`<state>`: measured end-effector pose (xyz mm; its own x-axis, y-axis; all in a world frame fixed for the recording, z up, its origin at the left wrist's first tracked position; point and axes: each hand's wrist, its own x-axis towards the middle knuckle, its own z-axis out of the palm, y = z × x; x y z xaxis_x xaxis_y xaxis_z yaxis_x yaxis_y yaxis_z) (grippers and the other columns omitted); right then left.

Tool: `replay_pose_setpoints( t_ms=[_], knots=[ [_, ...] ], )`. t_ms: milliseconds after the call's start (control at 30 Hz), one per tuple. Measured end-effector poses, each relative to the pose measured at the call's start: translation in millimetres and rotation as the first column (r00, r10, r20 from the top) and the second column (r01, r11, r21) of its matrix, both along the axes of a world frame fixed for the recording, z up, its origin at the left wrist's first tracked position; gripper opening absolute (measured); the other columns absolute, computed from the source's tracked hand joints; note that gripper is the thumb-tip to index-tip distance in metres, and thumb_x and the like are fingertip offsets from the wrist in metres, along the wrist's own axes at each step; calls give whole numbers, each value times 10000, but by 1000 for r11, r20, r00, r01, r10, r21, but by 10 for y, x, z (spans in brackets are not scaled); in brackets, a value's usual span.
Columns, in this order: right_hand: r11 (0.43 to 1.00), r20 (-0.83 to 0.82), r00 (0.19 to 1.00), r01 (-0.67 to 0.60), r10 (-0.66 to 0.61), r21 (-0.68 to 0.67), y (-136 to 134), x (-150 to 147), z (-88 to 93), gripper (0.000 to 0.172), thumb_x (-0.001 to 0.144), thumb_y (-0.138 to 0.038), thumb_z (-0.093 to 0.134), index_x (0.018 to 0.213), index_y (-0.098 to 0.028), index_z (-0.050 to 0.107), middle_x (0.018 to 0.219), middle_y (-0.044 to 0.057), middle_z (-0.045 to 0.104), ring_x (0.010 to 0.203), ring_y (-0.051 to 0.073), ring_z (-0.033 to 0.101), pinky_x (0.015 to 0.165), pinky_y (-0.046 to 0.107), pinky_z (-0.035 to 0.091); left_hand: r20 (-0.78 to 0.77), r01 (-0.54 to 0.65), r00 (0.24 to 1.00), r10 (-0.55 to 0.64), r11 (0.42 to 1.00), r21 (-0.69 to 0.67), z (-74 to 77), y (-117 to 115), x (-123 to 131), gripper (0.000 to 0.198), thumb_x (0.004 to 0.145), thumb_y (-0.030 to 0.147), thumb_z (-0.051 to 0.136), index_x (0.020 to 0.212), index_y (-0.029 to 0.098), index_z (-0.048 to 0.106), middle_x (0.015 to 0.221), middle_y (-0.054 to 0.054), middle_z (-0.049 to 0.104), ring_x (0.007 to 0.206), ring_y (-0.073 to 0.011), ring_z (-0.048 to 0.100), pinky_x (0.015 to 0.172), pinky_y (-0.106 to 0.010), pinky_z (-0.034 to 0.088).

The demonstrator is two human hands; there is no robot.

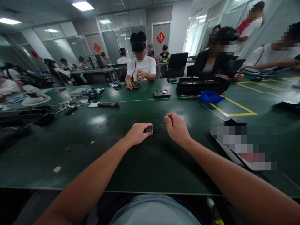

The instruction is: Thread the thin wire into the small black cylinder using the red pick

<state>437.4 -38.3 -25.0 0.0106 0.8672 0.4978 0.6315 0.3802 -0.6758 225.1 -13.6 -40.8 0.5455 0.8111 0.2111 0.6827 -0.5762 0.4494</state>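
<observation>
Left hand (138, 133): clamped on 1 black cylinder (148, 128), at its fingertips. Right hand (177, 127): closed on 1 screwdriver (160, 125), tip left of that hand, near the cylinder. Work appears under way; steps done and left cannot be told.

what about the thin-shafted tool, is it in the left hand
No, the thin-shafted tool is in the right hand, while the left hand holds a dark cylindrical object.

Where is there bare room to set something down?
Bare green tabletop lies between the left hand, right hand and near edge, and between right hand and blue plastic bin. The left end is crowded: black plastic parts, white oval object.
</observation>
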Motion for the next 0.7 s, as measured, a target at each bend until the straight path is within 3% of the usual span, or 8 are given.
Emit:
replay_pose_setpoints(
  t_ms=[200,333,467,533,600,700],
  knots=[
    [999,-5,1000,30,-30,-11,-1,10,18,196,981,-370,410,890,-243,528,778,55,668,721,233,629,666,351,399,245,-93,962,123,987,-130,73,4,-13,272,857,299,674,1109,204,641,1097,-61,679,995,-221,631,925,-376,492],
    [1000,-26,999,25,-25,-7,-20,16,41,210,986,-383,411,890,-242,533,773,53,669,732,235,636,671,352,407,510,-80,834,209,961,-263,94,32,-27,338,876,256,631,1201,202,558,1119,-71,659,990,-185,632,926,-346,495],
    [1000,-35,999,23,-23,11,-35,27,57,218,989,-386,408,900,-238,541,771,49,666,728,229,635,662,346,409,597,-10,734,323,885,-466,148,18,4,283,918,325,542,1174,205,524,977,-64,639,728,-136,601,679,-278,501],
    [999,-38,999,24,-23,22,-40,31,65,219,990,-385,407,905,-235,543,773,50,665,723,225,634,659,342,408,575,5,750,326,868,-497,206,10,30,275,917,409,541,1090,194,538,885,-47,617,648,-123,557,593,-252,459],
    [999,-38,999,30,-28,38,-40,33,71,219,990,-381,406,907,-232,544,772,51,665,718,221,634,664,340,409,487,-41,823,292,886,-461,273,20,51,345,904,501,548,1037,183,556,831,-39,609,624,-127,542,568,-255,440],
    [997,-31,998,48,-46,58,-31,32,70,212,982,-368,415,907,-226,552,765,50,671,715,220,638,672,336,410,249,-140,946,209,953,-270,336,83,76,328,890,484,581,1005,179,606,873,-53,652,732,-169,598,677,-302,477]
  ],
)
